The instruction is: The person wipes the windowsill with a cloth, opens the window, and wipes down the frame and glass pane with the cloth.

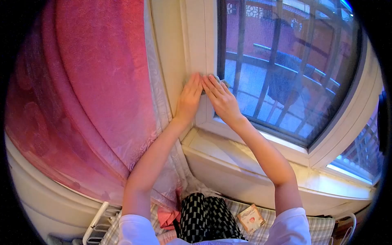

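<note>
Both my hands are raised against the white window frame (200, 36), side by side with fingertips nearly touching. My left hand (189, 97) lies flat on the frame's inner edge, its fingers stretched upward. My right hand (221, 96) is pressed over a greenish-grey cloth (225, 83), which shows in part past its fingers. Its fingers are stretched out on top of the cloth, beside the dark edge of the screened window pane (265, 73). Whether the cloth also reaches under my left hand is hard to tell.
A pink curtain (102, 73) hangs at the left. Below the window runs a white sill (228, 151). A checked cover (318, 228) lies beneath me, with a small printed box (250, 218) and a pink cloth (167, 218) on it. White metal rails (96, 222) stand at lower left.
</note>
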